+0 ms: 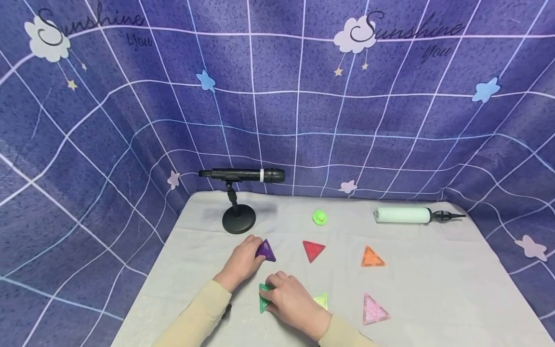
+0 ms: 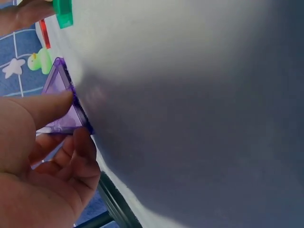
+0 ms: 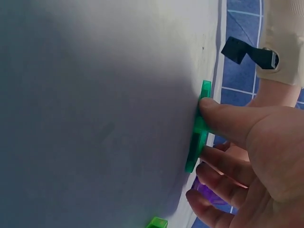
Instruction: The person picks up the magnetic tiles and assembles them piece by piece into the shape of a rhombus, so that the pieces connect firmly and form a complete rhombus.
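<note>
My left hand (image 1: 243, 260) pinches a purple translucent triangle tile (image 1: 267, 251) at its left side, low over the table. In the left wrist view, the thumb lies across that purple tile (image 2: 59, 124) and the fingers curl at its lower edge. Nearer to me, my right hand (image 1: 294, 300) holds a green triangle tile (image 1: 263, 305) between thumb and fingers. The right wrist view shows this green tile (image 3: 195, 147) nearly edge-on, close to the tabletop. A yellow-green triangle tile (image 1: 321, 300) is partly hidden behind the right hand.
A red tile (image 1: 313, 250), an orange tile (image 1: 372, 257) and a pink tile (image 1: 374, 310) lie to the right. Behind are a black microphone on a stand (image 1: 239, 219), a green toy duck (image 1: 320, 217) and a pale green hand pump (image 1: 403, 215). A patterned blue curtain (image 1: 277, 111) borders the table.
</note>
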`<state>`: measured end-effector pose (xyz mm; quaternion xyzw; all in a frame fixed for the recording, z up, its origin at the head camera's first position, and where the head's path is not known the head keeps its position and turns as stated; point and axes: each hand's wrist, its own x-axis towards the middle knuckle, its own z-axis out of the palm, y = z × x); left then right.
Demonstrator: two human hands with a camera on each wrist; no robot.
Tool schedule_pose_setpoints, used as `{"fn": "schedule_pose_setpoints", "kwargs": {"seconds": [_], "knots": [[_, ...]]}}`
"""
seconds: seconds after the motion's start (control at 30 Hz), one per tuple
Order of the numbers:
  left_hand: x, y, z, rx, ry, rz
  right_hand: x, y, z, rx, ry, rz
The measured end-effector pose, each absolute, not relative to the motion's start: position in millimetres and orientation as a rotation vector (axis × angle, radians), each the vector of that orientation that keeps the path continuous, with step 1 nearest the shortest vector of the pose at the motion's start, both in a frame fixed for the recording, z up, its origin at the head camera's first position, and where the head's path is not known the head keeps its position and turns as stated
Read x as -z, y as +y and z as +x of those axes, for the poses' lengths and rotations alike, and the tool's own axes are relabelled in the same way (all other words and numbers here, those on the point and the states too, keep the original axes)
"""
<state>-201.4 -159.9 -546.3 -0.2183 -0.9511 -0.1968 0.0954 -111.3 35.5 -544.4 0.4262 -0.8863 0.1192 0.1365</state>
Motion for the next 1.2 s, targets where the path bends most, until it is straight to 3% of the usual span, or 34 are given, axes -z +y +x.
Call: {"fn": "schedule_pose_setpoints", "kwargs": {"seconds": [1.2], "knots": [[550.2, -160.7, -182.7, 0.516, -2.813, -0.549, 539.4, 35.6, -143.1, -0.187, -2.607, 1.055]]}}
